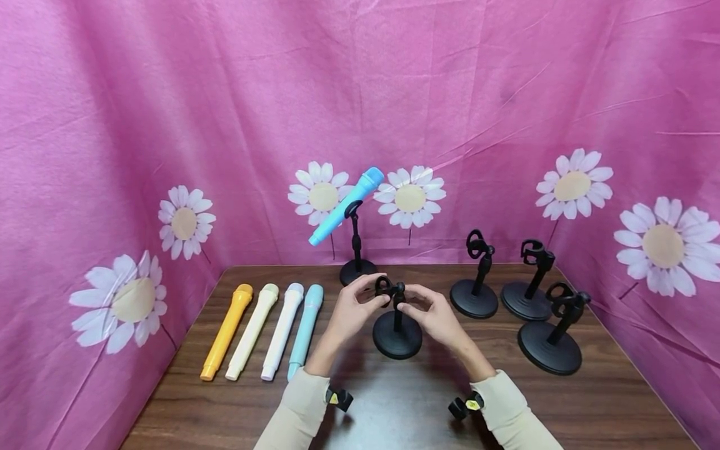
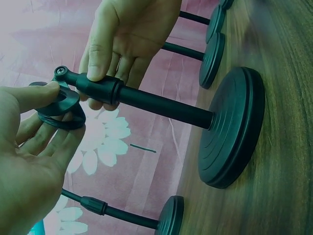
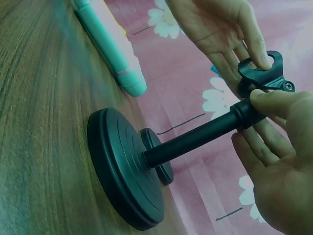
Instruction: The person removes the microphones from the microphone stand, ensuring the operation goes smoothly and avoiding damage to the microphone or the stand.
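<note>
A black desktop microphone stand (image 1: 397, 337) with a round base stands upright on the table between both hands. My left hand (image 1: 351, 309) pinches its ring-shaped clip (image 2: 63, 105) at the top, thumb on one side and fingers on the other. With thumb and fingers, my right hand (image 1: 439, 315) grips the collar (image 2: 100, 89) on the stem just below the clip's screw joint. The clip holds no microphone. Behind, another black stand (image 1: 357, 244) carries a blue microphone (image 1: 340, 212), tilted with its head up to the right.
Left of the hands lie an orange microphone (image 1: 227, 331), a cream one (image 1: 253, 331), a white one (image 1: 283, 331) and a light teal one (image 1: 306, 325), side by side. Three black stands (image 1: 474, 299) (image 1: 525, 301) (image 1: 549, 347) are at the right. Pink flowered cloth (image 1: 360, 94) surrounds the wooden table (image 1: 388, 406).
</note>
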{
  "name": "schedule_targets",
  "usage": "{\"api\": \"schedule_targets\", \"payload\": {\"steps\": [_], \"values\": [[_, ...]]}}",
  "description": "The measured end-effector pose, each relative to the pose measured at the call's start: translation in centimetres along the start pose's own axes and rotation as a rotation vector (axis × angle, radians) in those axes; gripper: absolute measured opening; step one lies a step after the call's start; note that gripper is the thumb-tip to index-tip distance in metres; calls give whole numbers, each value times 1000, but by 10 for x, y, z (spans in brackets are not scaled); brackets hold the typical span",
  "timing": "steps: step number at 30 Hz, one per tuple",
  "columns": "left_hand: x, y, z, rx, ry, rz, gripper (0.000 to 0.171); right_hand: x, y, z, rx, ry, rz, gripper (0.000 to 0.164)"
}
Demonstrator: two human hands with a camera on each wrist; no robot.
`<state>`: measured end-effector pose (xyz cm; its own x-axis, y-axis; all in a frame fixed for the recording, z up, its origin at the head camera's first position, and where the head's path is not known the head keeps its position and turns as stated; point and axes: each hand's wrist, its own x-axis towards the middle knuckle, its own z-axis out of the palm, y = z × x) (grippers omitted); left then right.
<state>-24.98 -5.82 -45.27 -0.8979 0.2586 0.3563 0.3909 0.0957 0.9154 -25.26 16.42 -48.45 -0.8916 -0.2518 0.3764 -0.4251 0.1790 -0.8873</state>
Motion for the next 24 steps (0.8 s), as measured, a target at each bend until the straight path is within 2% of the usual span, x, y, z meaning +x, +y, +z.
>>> {"api": "schedule_targets", "payload": {"steps": [14,18,24], "values": [[-1,-3,1,34,7,-20,44,5,-9,10,-176,129,-19,33],[-1,-3,1,43,-1,-21,43,4,-7,10,-183,131,-32,32],[-2,-1,1,67,-9,-25,44,1,-4,11,-135,121,-17,34]]}}
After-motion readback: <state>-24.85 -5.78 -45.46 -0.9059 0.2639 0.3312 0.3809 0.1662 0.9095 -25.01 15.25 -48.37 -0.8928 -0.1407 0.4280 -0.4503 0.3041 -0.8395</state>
